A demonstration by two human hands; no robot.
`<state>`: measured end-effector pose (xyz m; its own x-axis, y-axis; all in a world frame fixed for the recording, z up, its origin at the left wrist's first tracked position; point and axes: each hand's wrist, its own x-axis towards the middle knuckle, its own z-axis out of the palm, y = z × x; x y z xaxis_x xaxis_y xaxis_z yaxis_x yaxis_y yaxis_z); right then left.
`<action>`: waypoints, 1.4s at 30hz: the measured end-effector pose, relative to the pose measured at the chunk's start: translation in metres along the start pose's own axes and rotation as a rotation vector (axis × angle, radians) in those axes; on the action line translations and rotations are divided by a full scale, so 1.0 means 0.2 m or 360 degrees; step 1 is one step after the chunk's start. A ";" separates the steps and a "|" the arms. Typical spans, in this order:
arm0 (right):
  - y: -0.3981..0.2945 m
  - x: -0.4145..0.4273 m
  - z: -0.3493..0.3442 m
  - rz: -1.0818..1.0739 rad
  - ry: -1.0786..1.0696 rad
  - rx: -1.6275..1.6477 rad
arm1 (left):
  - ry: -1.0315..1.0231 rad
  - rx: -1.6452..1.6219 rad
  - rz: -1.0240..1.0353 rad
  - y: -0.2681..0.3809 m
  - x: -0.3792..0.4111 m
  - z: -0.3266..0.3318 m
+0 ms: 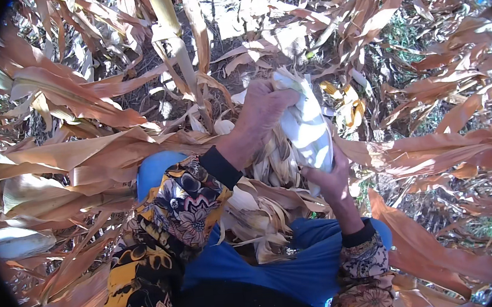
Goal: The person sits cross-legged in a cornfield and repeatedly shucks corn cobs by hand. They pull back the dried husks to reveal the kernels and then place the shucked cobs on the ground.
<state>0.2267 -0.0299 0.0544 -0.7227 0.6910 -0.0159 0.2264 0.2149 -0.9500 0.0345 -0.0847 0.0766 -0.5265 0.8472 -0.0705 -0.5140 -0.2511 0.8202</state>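
An ear of corn in a pale husk is held upright and slightly tilted between both hands, in bright sun. My left hand grips the husk near its upper tip, fingers curled in. Around the lower end of the ear, my right hand is closed, with the thumb on the near side. Kernels do not show on this ear. Loose dry husks lie between my knees, below the hands. Just beyond the right hand, yellow-orange corn ears lie on the ground.
A thick dry cornstalk rises ahead on the left. Long dry corn leaves spread across the left side, with more leaves on the right. A pale husked ear lies at the far left. Dry litter covers much of the ground.
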 end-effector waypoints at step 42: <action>-0.08 0.20 -0.08 -0.0236 0.0367 -0.0170 | -0.0119 0.1280 0.0192 -0.19 -0.10 0.13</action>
<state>0.2054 0.0049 0.0731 -0.5884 0.7826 0.2035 0.2055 0.3882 -0.8984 0.0812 -0.0805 0.0619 -0.4861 0.8719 0.0590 0.2016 0.0462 0.9784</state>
